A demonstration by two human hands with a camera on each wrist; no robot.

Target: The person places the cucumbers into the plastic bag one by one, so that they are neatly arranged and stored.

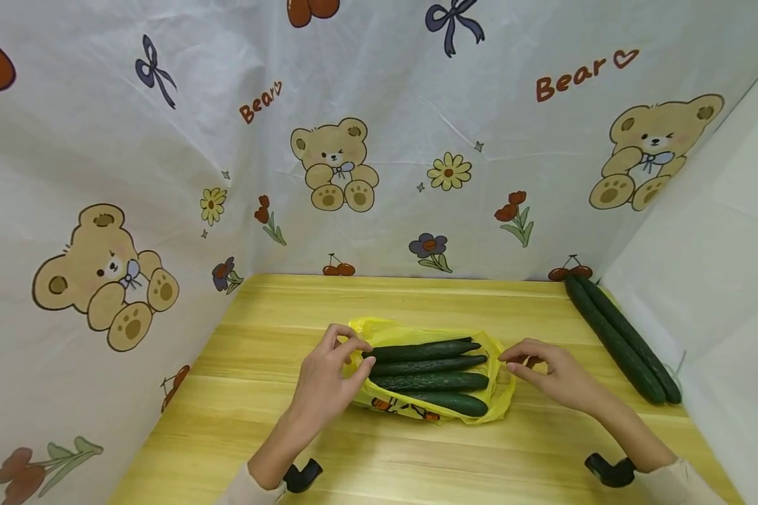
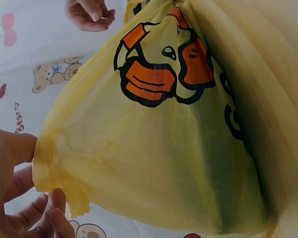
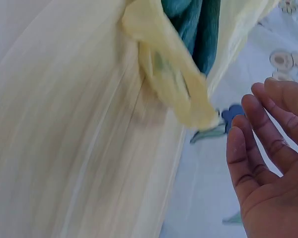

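A yellow plastic bag (image 1: pixel 502 400) lies on its side on the table, its mouth spread wide. Several dark green cucumbers (image 1: pixel 429 381) lie side by side in it, also showing at the mouth in the right wrist view. My left hand (image 1: pixel 328 372) pinches the bag's edge at its left end; the left wrist view shows thumb and fingers at the yellow film (image 2: pixel 44 163). At the right end hovers my right hand (image 1: pixel 559 372), close to the rim. Its fingers (image 3: pixel 258 124) are loosely bent, apart from the bag and holding nothing.
Two more cucumbers (image 1: pixel 625 340) lie together along the right edge of the wooden table (image 1: pixel 227 428). A white cloth (image 1: pixel 391 91) printed with bears and flowers rises behind and at the left. A plain white wall (image 1: pixel 720 231) stands to the right.
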